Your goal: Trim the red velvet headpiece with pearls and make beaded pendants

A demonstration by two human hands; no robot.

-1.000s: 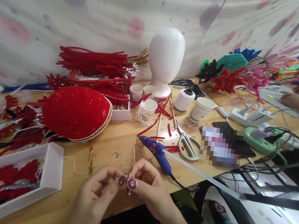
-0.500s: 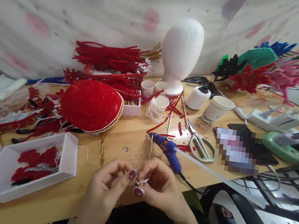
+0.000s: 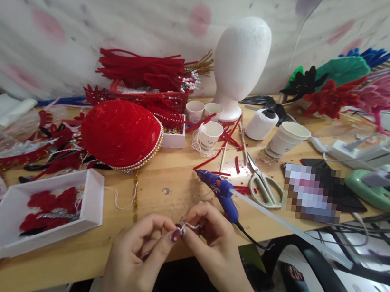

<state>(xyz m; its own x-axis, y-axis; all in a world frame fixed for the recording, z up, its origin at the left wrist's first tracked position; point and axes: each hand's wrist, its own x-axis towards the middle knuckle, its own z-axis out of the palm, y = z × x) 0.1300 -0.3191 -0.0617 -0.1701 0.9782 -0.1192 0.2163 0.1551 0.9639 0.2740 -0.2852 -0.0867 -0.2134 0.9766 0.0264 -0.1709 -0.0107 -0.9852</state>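
My left hand (image 3: 143,249) and my right hand (image 3: 212,249) meet at the table's front edge, fingertips close together. Both pinch a small strand of white beads and thread (image 3: 192,225); its far end loops by my right fingers. Just beyond my right hand lies a blue glue gun (image 3: 223,193) with a clear glue stick in its back. Scissors (image 3: 264,186) with pale handles rest right of it. A red rounded cap (image 3: 119,133) trimmed with pearls sits to the left, a gold strand hanging from it.
A white box (image 3: 96,200) of red pieces stands at left. Behind are a white foam head (image 3: 241,58), paper cups (image 3: 287,136), a thread spool (image 3: 261,125) and red stems (image 3: 140,68). Phones (image 3: 309,192), a power strip (image 3: 364,156) and cables lie at right.
My fingers have shifted on the beaded strand, and my right thumb has turned. The white thread that stood upright above my right hand no longer shows. The view has moved slightly.
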